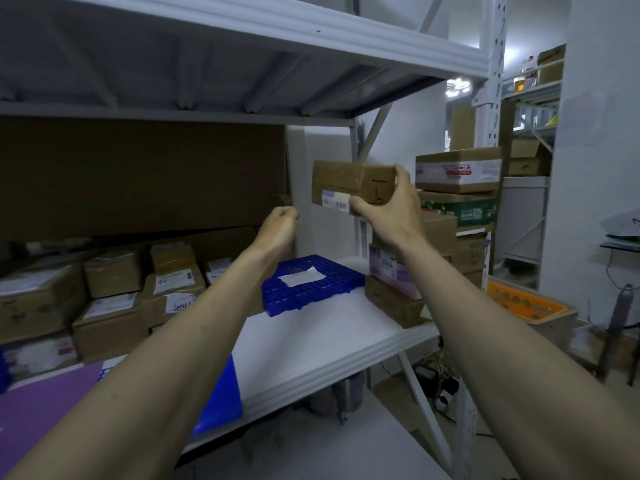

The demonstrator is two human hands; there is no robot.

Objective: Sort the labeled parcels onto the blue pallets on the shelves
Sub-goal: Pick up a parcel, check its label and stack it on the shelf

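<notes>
A small brown cardboard parcel [341, 183] with a white barcode label is held up in the air, gripped at its right end by my right hand [391, 206]. To the parcel's left and slightly lower, my left hand [278, 225] hangs with its fingers curled and holds nothing. Below both hands a blue grid pallet [294, 292] lies on the white shelf [329, 341], with a white slip of paper on top. A second blue pallet [223, 400] shows at the shelf's front edge, partly hidden by my left forearm.
Several labeled cardboard parcels [114, 299] are stacked at the shelf's left back. A tall pile of boxes [457, 202] stands on the right end. A purple sheet [41, 410] lies at the front left. The upper shelf [277, 32] hangs overhead. An orange crate [526, 301] sits beyond the rack.
</notes>
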